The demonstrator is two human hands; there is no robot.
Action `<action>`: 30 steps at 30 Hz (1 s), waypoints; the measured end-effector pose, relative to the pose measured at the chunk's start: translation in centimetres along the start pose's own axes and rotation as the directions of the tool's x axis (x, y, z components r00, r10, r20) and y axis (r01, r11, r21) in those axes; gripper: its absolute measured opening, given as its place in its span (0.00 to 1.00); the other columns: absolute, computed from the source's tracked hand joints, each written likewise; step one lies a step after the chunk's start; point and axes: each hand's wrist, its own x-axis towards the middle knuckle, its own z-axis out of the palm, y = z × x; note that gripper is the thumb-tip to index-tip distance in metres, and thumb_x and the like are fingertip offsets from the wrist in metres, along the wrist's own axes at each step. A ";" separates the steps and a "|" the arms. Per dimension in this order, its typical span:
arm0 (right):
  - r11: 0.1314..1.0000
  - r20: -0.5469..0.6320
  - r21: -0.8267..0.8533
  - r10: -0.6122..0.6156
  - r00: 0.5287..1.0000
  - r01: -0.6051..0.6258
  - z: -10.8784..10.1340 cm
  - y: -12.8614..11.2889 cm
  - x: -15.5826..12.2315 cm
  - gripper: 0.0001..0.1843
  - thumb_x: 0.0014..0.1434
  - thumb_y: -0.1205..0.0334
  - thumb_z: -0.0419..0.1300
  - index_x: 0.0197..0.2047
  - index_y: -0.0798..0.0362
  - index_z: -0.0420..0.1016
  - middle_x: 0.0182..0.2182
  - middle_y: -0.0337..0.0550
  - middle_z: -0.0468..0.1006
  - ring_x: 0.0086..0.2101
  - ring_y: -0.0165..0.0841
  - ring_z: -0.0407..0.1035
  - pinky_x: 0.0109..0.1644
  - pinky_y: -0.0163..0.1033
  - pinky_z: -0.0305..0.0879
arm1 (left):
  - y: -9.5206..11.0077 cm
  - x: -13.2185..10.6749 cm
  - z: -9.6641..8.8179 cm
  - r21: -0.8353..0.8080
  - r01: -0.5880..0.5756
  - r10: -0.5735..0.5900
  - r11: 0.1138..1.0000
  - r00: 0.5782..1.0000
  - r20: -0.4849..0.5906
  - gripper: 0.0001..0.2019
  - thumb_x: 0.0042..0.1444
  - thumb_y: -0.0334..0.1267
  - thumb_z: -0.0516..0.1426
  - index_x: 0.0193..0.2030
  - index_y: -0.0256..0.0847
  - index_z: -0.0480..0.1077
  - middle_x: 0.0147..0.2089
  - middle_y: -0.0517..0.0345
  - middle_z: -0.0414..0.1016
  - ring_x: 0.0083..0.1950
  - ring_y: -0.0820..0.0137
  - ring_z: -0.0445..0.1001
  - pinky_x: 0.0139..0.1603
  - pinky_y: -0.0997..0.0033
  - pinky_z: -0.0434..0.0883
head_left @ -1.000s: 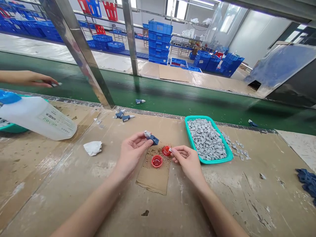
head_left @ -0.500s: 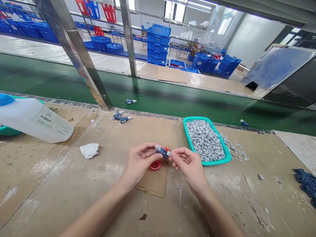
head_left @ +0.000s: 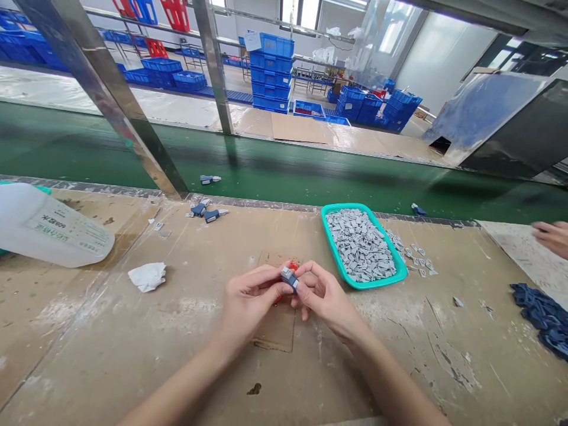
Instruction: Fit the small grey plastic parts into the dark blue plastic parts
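Note:
Between my hands is a small dark-blue plastic part (head_left: pixel 291 279) with a light-grey end piece. My left hand (head_left: pixel 254 299) pinches it between thumb and fingers. At the part's lower right end, my right hand (head_left: pixel 320 294) has its thumb and fingertips closed on it; what they cover there is hidden. Right behind and below the part, a red cup (head_left: pixel 293 265) is mostly hidden by my fingers. It stands on a piece of cardboard (head_left: pixel 277 331). To the right, a teal tray (head_left: pixel 325 232) is heaped with small grey pieces (head_left: pixel 361 245).
Loose grey pieces (head_left: pixel 417 257) lie beside the tray. Blue parts (head_left: pixel 212 215) sit by the green conveyor belt (head_left: pixel 266 171), others on it. A white bottle (head_left: pixel 57 228) and crumpled tissue (head_left: pixel 147 276) are left. At right are dark-blue parts (head_left: pixel 539 313) and another person's hand (head_left: pixel 552 238).
My right hand has moved in closer to my left, and the blue part is turned more steeply downward. The view has shifted a little, and another person's hand has appeared at the right edge.

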 end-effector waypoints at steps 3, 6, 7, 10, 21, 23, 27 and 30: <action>0.999 -0.043 -0.010 -0.044 0.998 0.044 0.4 -0.1 0.0 0.15 0.56 0.51 0.63 0.37 0.51 0.65 0.30 0.38 0.73 0.28 0.28 0.68 0.23 0.30 0.64 | -0.2 0.1 0.3 -0.046 0.062 -0.060 0.997 0.998 0.034 0.13 0.45 0.31 0.66 0.40 0.45 0.80 0.44 0.57 0.81 0.39 0.65 0.80 0.37 0.72 0.80; 0.993 -0.090 -0.099 -0.074 0.993 0.065 0.2 -0.9 -0.1 0.13 0.58 0.51 0.61 0.34 0.52 0.67 0.30 0.40 0.75 0.27 0.29 0.68 0.24 0.32 0.64 | -0.5 0.3 0.3 -0.046 0.150 -0.148 0.988 0.987 0.057 0.21 0.44 0.33 0.67 0.48 0.45 0.77 0.50 0.55 0.79 0.50 0.60 0.78 0.50 0.65 0.77; 0.984 -0.108 -0.158 -0.094 0.990 0.076 -0.2 -1.3 -0.1 0.13 0.59 0.50 0.59 0.34 0.52 0.69 0.30 0.40 0.76 0.27 0.30 0.68 0.25 0.33 0.65 | -0.5 0.4 0.2 -0.027 0.159 -0.157 0.987 0.986 0.051 0.22 0.45 0.34 0.67 0.50 0.44 0.75 0.50 0.54 0.79 0.51 0.60 0.77 0.53 0.63 0.75; 0.867 -0.267 -0.480 -0.286 0.920 0.130 -3.2 -2.6 -0.4 0.11 0.62 0.53 0.56 0.38 0.51 0.74 0.34 0.42 0.78 0.34 0.34 0.71 0.34 0.38 0.67 | -0.5 1.0 -0.7 0.072 0.100 -0.099 0.992 0.995 -0.015 0.26 0.49 0.37 0.65 0.57 0.43 0.70 0.53 0.52 0.77 0.55 0.61 0.74 0.60 0.59 0.70; 0.278 -0.372 -0.921 -0.431 0.822 -0.272 -10.3 -2.1 0.9 0.08 0.56 0.56 0.63 0.32 0.48 0.82 0.30 0.47 0.78 0.39 0.44 0.65 0.41 0.44 0.60 | -0.7 14.0 -5.6 0.708 -0.280 0.314 0.648 0.945 0.086 0.22 0.57 0.32 0.50 0.59 0.41 0.67 0.51 0.52 0.76 0.54 0.63 0.73 0.61 0.57 0.65; 0.255 -0.363 -0.927 -0.415 0.835 -0.276 -10.2 -2.0 1.1 0.06 0.56 0.59 0.64 0.31 0.48 0.82 0.29 0.48 0.78 0.37 0.44 0.65 0.37 0.42 0.59 | -1.7 17.4 -5.8 0.811 -0.346 0.335 0.471 0.921 0.199 0.24 0.55 0.29 0.48 0.60 0.40 0.66 0.51 0.50 0.75 0.54 0.62 0.73 0.59 0.58 0.66; 0.279 -0.323 -0.935 -0.429 0.843 -0.217 -10.5 -1.7 0.9 0.06 0.56 0.64 0.62 0.31 0.47 0.81 0.29 0.46 0.79 0.35 0.42 0.66 0.35 0.42 0.58 | -3.7 22.4 -5.5 0.867 -0.378 0.308 0.323 0.909 0.281 0.29 0.48 0.23 0.48 0.59 0.36 0.67 0.51 0.44 0.74 0.53 0.56 0.72 0.56 0.55 0.68; 0.336 -0.296 -0.930 -0.444 0.846 -0.149 -10.6 -1.5 0.6 0.08 0.56 0.65 0.59 0.31 0.48 0.80 0.29 0.44 0.79 0.36 0.42 0.67 0.37 0.42 0.60 | -5.0 24.2 -5.3 0.893 -0.365 0.313 0.262 0.908 0.279 0.33 0.44 0.21 0.49 0.60 0.34 0.65 0.50 0.41 0.74 0.52 0.53 0.72 0.53 0.53 0.70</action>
